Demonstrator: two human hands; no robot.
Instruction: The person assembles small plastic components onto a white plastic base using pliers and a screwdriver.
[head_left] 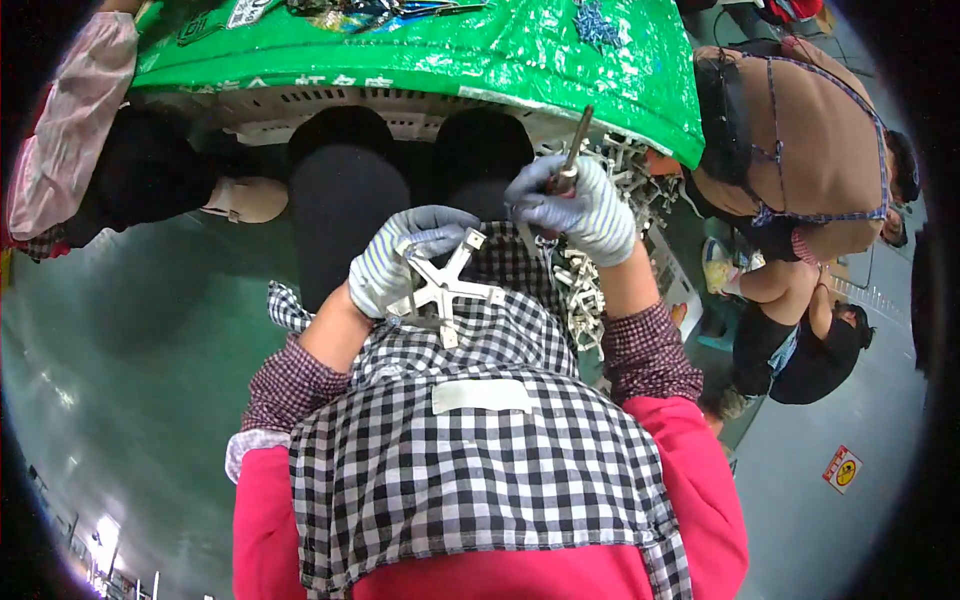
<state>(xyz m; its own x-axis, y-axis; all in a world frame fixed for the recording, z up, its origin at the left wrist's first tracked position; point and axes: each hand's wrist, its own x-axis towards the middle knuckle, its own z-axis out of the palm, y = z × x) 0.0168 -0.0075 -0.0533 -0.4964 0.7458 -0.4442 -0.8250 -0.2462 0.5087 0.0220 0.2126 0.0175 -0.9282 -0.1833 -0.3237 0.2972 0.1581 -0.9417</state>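
My left hand, in a grey-and-white striped work glove, grips a white star-shaped bracket over my lap. The bracket's narrow arms spread out from a central hub, and small fittings show at some of their ends. To its right, my right hand, gloved the same way, is closed around a screwdriver with a reddish handle; its dark end points up and away from me. The two hands are apart. Whether the right fingertips also pinch a small part cannot be made out.
Ahead of me is a table with a green plastic cover, a pile of small blue-grey screws on it. Many white metal parts lie heaped in a crate at my right. Other people sit beyond it; another sits at left.
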